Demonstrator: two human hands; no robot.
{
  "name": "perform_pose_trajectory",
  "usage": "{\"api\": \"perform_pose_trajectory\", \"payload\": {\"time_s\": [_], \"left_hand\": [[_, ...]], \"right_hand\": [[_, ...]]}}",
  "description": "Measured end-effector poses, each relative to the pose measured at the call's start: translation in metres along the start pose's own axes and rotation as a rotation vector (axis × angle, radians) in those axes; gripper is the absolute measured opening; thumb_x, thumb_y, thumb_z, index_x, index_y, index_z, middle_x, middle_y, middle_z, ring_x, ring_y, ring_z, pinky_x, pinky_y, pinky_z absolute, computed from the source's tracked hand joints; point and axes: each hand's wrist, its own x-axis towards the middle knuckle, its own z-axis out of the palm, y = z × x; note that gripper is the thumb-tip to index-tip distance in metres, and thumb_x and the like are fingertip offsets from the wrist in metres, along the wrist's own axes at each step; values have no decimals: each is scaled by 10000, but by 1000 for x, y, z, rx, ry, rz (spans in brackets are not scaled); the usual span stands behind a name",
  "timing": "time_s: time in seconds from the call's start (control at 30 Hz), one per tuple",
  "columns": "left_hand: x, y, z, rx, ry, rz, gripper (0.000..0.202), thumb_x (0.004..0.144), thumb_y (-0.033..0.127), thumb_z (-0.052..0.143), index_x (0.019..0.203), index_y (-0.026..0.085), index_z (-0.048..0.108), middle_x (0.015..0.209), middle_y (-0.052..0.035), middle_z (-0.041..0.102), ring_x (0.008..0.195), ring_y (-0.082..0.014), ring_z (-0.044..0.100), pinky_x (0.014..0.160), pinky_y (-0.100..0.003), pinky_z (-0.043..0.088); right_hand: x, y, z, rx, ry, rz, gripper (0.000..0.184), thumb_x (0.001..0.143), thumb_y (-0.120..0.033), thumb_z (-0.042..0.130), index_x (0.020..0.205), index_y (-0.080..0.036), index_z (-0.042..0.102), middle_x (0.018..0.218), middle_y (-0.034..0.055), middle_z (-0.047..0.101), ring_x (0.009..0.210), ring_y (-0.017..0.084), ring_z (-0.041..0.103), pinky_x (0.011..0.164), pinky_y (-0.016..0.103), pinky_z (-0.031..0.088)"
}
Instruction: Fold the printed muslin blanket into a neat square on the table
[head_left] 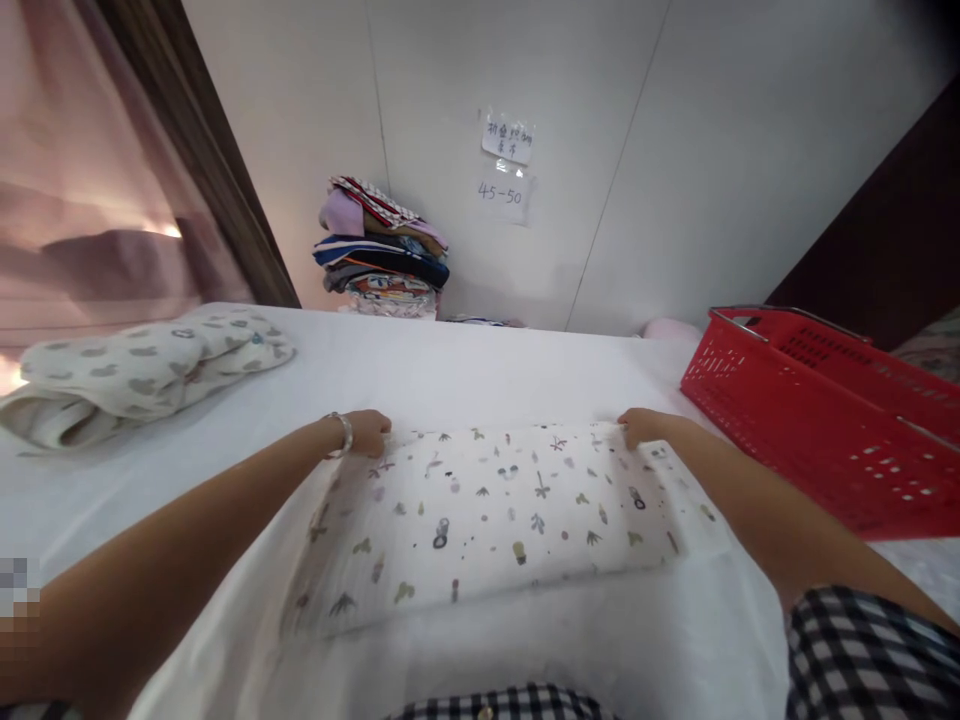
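Observation:
A thin white cloth printed with small plants and figures is spread in front of me over the white tabletop. My left hand, with a bracelet at the wrist, pinches its far left corner. At the far right corner my right hand grips the same cloth. Between the two hands the far edge runs nearly straight. The near edge slants a little, lower on the left. Faint creases show on the cloth's left side.
A crumpled cream cloth with grey shapes lies at the left. On the right stands a red plastic basket. Beyond the white table, a stack of folded clothes rests by the wall, near handwritten paper signs.

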Motion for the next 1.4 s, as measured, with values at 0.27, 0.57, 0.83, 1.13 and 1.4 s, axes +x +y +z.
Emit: {"api": "perform_pose_trajectory", "payload": {"time_s": [0.27,0.57,0.83,1.13,1.4], "left_hand": [[-19,-1,-10,14,37,72,235,505,193,474,713,183,583,756,-62,621,750,-239,572,640,-302,412],[-96,12,-115,109,392,4,213,619,211,553,820,183,619,738,6,615,710,-182,567,631,-234,395],[-167,0,-159,221,955,-13,264,748,205,476,988,154,573,884,4,571,898,-206,550,846,-329,400],[-155,-35,77,27,643,327,233,775,174,398,878,229,600,969,-52,638,925,-191,567,888,-365,403],[-177,-31,89,30,750,304,217,811,200,397,894,223,596,989,-71,632,928,-196,569,862,-368,417]], "right_hand": [[-22,-5,-16,-20,23,-32,341,520,-146,577,852,-147,657,774,42,656,719,202,589,614,259,420],[-81,4,-114,-71,325,-7,192,610,-177,605,795,-127,620,705,18,607,659,140,529,578,217,335],[-151,-9,-152,-373,1157,-56,195,795,-232,457,824,-97,595,808,106,600,836,189,492,788,321,304],[-119,-1,88,-193,730,-434,318,715,-67,399,868,-203,642,897,81,638,893,225,543,924,408,338],[-133,20,117,-132,799,-369,327,662,-103,431,882,-217,645,938,81,634,912,249,555,945,456,351]]}}
